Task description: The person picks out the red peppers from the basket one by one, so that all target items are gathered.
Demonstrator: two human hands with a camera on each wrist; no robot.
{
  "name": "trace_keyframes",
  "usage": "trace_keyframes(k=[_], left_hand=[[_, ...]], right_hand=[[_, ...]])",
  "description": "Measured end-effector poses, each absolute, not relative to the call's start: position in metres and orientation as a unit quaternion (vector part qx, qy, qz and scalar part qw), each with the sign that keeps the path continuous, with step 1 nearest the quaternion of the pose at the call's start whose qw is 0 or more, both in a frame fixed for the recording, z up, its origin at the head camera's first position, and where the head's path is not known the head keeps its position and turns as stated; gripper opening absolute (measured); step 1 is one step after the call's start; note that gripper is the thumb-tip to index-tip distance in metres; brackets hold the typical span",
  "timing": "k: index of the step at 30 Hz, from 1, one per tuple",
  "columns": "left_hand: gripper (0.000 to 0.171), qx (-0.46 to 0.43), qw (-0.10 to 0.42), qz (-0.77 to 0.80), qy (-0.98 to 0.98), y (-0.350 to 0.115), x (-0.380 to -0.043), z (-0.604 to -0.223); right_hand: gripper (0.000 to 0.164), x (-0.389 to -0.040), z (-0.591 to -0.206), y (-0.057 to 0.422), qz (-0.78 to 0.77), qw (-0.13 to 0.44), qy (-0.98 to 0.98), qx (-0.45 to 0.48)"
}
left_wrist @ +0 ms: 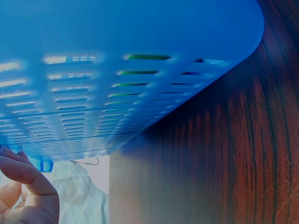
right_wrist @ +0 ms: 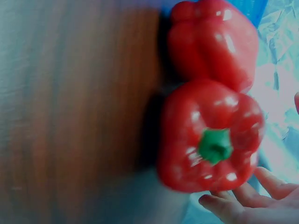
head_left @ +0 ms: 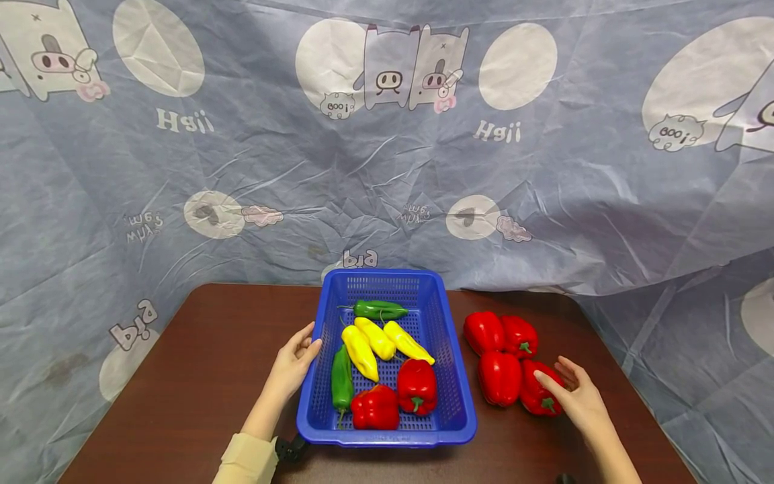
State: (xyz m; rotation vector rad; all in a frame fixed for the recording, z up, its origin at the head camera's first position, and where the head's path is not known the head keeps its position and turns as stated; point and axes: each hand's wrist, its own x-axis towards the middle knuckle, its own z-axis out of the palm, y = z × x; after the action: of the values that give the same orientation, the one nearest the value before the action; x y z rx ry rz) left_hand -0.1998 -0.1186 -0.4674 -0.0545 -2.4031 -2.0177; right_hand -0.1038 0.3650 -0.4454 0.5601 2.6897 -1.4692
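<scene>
Across the dark brown table, the work looked partway done: a blue basket held two green peppers, three yellow peppers and two red bell peppers, while four loose red peppers, seemingly what was left, sat just right of it. The left hand pinched the basket's left rim; the right hand was spread about the front right loose pepper, not gripping it.

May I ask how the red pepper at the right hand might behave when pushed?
The red pepper by the right hand may be slippery, given its glossy surface. Its rounded, lobed sides suggest an uneven roll, though the adjoining pepper would probably block one side.
</scene>
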Motion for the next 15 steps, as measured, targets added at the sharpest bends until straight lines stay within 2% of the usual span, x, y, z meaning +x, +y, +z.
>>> trace_keyframes(k=[8, 15], left_hand=[[0.053, -0.02, 0.009, -0.643, -0.766, -0.118, -0.2, -0.469], [0.053, -0.019, 0.004, -0.642, -0.767, -0.119, -0.199, -0.467]], right_hand=[[0.095, -0.115, -0.416, 0.342, -0.422, -0.026, 0.893, 0.152], [0.08, -0.121, -0.39, 0.313, -0.432, -0.081, 0.89, 0.12]])
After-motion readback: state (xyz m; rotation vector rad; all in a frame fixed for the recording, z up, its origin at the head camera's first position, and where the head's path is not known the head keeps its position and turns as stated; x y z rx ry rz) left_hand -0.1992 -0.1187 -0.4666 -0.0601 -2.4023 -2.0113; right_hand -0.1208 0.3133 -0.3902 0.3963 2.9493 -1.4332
